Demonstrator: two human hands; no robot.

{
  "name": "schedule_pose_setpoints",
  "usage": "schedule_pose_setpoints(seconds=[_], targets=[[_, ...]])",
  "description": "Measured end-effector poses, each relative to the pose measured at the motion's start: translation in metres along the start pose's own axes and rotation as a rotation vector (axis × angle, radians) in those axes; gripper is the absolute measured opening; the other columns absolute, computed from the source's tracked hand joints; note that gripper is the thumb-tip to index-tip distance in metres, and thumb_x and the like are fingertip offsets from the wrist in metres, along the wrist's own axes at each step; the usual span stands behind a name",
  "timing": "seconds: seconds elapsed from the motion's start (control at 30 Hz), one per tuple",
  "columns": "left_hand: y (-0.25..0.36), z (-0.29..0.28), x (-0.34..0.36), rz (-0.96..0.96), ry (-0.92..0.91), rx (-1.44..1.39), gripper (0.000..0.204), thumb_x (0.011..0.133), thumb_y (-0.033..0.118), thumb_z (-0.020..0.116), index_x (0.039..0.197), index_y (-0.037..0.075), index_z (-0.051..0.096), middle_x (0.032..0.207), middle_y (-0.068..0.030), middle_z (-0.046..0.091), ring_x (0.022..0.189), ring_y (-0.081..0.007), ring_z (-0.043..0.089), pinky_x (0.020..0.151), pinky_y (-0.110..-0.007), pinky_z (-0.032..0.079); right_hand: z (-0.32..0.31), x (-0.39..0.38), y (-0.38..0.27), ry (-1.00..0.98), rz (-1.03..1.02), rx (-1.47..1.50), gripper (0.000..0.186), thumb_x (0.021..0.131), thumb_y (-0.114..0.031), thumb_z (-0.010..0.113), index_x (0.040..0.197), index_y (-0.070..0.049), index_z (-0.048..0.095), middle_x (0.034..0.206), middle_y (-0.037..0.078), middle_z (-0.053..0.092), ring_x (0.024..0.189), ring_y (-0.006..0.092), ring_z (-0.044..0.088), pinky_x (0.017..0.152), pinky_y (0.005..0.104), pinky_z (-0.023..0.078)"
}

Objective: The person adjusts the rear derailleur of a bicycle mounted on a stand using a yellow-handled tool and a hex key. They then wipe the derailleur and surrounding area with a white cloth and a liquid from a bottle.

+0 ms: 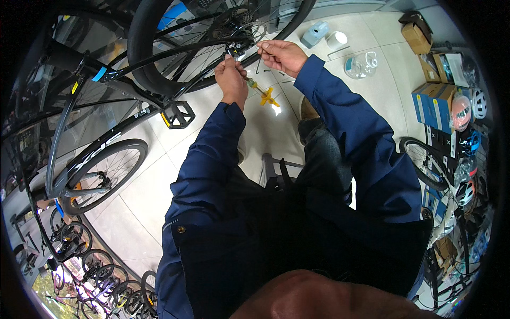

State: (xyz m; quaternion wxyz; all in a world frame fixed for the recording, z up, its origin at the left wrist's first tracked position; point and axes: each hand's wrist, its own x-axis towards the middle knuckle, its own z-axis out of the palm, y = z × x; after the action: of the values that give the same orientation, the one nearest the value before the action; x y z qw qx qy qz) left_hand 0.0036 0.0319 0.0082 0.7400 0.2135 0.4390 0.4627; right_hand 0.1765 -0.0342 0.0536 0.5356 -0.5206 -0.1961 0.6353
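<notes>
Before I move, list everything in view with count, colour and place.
Large bicycle wheel: one, black, top
Frame tubes: several, mostly dark, left
Pedal: one, black and yellow, below large wheel
Cross-handled tool: one, yellow, upper centre
Bottle: one, pale blue, floor, top
Cylinder: one, white, beside bottle
Jug: one, clear, right of cylinder
Other wheels: several, black, lower left and right
Boxes: several, blue and brown, right
Helmets: several, mixed colours, far right
Sleeves: two, navy, centre
Left grip: one, bare, near large wheel
Right grip: one, bare, right of left grip
</notes>
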Motion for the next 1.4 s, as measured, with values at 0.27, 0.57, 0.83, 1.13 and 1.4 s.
schedule_pose_setpoints(seconds=[0.27,0.57,0.83,1.13,1.4], targets=[[-0.006,-0.020,-0.011,-0.012,0.053,0.100,0.008,0.102,0.010,0.061,0.097,0.005,0.056,0.082,-0.0043,0.060,0.059,-0.0073,0.048,0.048,-0.023,0.036,-0.001,0.001,0.001,0.000,0.029,-0.023,0.028,0.107,-0.025,0.061,0.127,-0.008,0.069,0.106,-0.004,0.069,0.089,0.0031,0.063,0.082,0.0203,0.058],[0.004,-0.045,-0.036,-0.416,-0.028,0.046,0.014,0.096,0.018,0.055,0.099,0.005,0.060,0.084,-0.0038,0.058,0.069,-0.0112,0.050,0.052,-0.025,0.035,0.025,0.026,0.028,-0.113,-0.023,-0.337,0.026,0.100,-0.024,0.071,0.113,-0.001,0.074,0.093,0.002,0.073,0.078,0.0073,0.065,0.071,0.0233,0.057],[0.010,-0.038,-0.049,-0.351,-0.156,0.172,0.013,0.101,0.021,0.062,0.099,0.008,0.063,0.090,-0.0009,0.062,0.069,-0.0070,0.047,0.052,-0.022,0.033,0.040,0.046,0.041,-0.106,-0.071,-0.384,0.023,0.098,-0.020,0.074,0.107,0.002,0.075,0.086,0.003,0.071,0.072,0.0079,0.064,0.068,0.0241,0.056],[0.008,-0.041,-0.042,-0.255,-0.127,0.244,0.010,0.100,0.018,0.069,0.100,0.008,0.068,0.084,0.0026,0.060,0.067,-0.0039,0.046,0.051,-0.020,0.033,0.043,0.053,0.042,-0.085,-0.053,-0.306,0.022,0.097,-0.020,0.075,0.104,0.001,0.075,0.087,0.002,0.072,0.075,0.0074,0.063,0.068,0.0236,0.055],[0.008,-0.043,-0.038,-0.162,-0.111,0.238,0.011,0.098,0.017,0.072,0.100,0.006,0.068,0.081,0.0026,0.059,0.060,-0.0045,0.044,0.050,-0.021,0.032,0.050,0.043,0.036,-0.041,0.004,-0.299,0.025,0.095,-0.025,0.077,0.104,-0.001,0.076,0.088,0.002,0.072,0.078,0.0071,0.065,0.070,0.0223,0.056]])
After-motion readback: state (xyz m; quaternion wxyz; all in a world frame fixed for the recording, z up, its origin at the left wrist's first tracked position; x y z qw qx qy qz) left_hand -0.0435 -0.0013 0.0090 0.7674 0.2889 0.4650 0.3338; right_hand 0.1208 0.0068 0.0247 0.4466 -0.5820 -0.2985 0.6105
